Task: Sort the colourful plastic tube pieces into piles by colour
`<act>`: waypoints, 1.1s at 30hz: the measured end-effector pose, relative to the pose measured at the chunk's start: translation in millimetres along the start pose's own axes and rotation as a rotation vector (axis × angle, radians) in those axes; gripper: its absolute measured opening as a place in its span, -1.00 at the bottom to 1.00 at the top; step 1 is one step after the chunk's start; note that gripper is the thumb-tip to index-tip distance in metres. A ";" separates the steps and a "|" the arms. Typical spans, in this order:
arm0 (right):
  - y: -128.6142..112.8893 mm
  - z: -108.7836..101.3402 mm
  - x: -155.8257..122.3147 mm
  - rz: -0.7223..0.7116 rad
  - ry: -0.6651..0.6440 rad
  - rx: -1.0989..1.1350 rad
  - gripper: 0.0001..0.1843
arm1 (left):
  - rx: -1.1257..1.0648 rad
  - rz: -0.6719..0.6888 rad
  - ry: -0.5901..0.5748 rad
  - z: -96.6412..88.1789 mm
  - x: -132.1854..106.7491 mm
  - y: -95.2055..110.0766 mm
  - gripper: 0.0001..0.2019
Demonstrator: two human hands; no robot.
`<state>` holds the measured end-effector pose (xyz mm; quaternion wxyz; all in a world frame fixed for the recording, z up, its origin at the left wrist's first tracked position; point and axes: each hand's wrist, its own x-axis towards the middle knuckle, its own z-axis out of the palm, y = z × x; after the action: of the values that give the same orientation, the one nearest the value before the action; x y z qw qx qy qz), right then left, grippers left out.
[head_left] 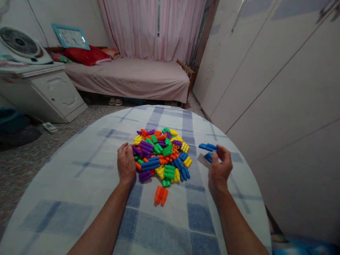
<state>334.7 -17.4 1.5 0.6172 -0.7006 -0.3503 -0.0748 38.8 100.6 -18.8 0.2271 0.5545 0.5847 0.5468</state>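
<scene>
A heap of coloured plastic building blocks (167,150) in purple, green, orange, yellow and blue lies on the table. My left hand (126,163) rests at the heap's left edge, loosely cupped, with its thumb side close to the purple blocks (145,147); part of its fingers is hidden. Right of the heap, my right hand (221,164) pinches a blue block (207,146) between thumb and fingers, just above the cloth. Under it, near the fingertips, is another blue block (208,157). An orange block (160,196) lies apart, in front of the heap.
A checked cloth covers the rounded table (170,226). Beyond it stand a bed (132,76) with a red pillow (85,55), and a white cabinet (53,90) carrying a fan (20,42). Tall wardrobe doors (278,88) rise close on the right.
</scene>
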 end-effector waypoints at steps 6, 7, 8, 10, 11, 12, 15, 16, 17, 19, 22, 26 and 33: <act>41.7 -9.2 19.3 0.227 0.063 -0.005 -0.58 | 0.020 0.016 -0.013 -0.4 0.1 -0.4 -0.59; 44.4 -9.4 19.9 0.248 0.053 -0.018 -0.57 | 0.018 0.017 -0.015 -0.5 -0.1 -0.3 -0.59; 45.9 -9.5 20.2 0.264 0.044 -0.039 -0.56 | 0.016 0.016 -0.015 -0.6 -0.3 -0.2 -0.59; 46.5 -9.5 20.1 0.283 0.024 -0.110 -0.55 | 0.010 0.015 -0.016 -0.7 -0.8 0.1 -0.60; 46.3 -9.5 19.9 0.287 0.014 -0.152 -0.56 | 0.008 0.014 -0.015 -0.8 -1.0 0.3 -0.60; 46.1 -9.5 19.6 0.288 0.006 -0.190 -0.56 | 0.007 0.016 -0.016 -0.8 -1.1 0.3 -0.61; 47.2 -9.2 18.7 0.235 -0.022 -0.256 -0.58 | 0.007 0.016 -0.018 -0.5 -0.9 -0.5 -0.61; 47.8 -9.1 18.4 0.206 -0.025 -0.267 -0.59 | 0.006 0.014 -0.019 -0.3 -0.6 -0.9 -0.61; 48.2 -9.0 18.2 0.181 -0.028 -0.278 -0.60 | 0.004 0.012 -0.018 -0.1 -0.3 -1.5 -0.61; 46.5 -8.9 17.8 0.149 -0.036 -0.314 -0.63 | 0.005 0.010 -0.012 0.6 0.3 -2.7 -0.60; 34.9 -7.4 15.5 0.045 -0.025 -0.353 -0.63 | 0.019 0.020 -0.003 1.7 1.2 -4.7 -0.59; 5.4 1.4 1.1 -0.269 -0.156 -0.240 -0.73 | 0.027 0.023 -0.010 2.4 1.5 -6.7 -0.59; -32.5 24.8 -45.8 -0.361 -0.599 -0.129 -0.67 | 0.030 0.033 -0.010 2.1 1.5 -6.9 -0.58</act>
<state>273.6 -13.1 -2.3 0.4186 -0.6558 -0.6283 0.0042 37.4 104.2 -25.1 0.2128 0.5701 0.5823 0.5390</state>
